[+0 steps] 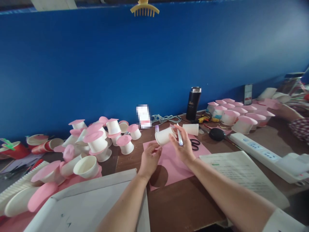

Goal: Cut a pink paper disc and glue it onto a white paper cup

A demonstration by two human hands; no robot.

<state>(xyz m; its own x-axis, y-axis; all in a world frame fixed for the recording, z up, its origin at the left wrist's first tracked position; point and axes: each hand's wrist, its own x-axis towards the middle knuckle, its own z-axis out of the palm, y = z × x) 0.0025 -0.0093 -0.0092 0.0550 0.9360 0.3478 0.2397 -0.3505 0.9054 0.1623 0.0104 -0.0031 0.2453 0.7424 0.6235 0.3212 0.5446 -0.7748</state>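
A white paper cup (pixel 164 136) is tipped on its side above a sheet of pink paper (pixel 177 158). My right hand (pixel 184 145) grips the cup at its right end and also has a white marker (pixel 180 135) between its fingers. My left hand (pixel 150 158) is closed, its curled fingertips at the cup's lower left edge. The pink sheet has a round cut-out through which the brown table shows. Just behind the cup stands a small purple-topped item (pixel 157 128). Black-handled scissors (pixel 195 144) and another white cup (pixel 190 129) lie to the right.
Many pink-topped cups (pixel 95 141) are piled at left, with more (pixel 243 117) at right. A black flask (pixel 193 103) stands by the blue partition (pixel 154 64). A power strip (pixel 260 154), printed sheets (pixel 241 174) and a white box (pixel 96 199) flank my arms. Another person's hand (pixel 286 111) is far right.
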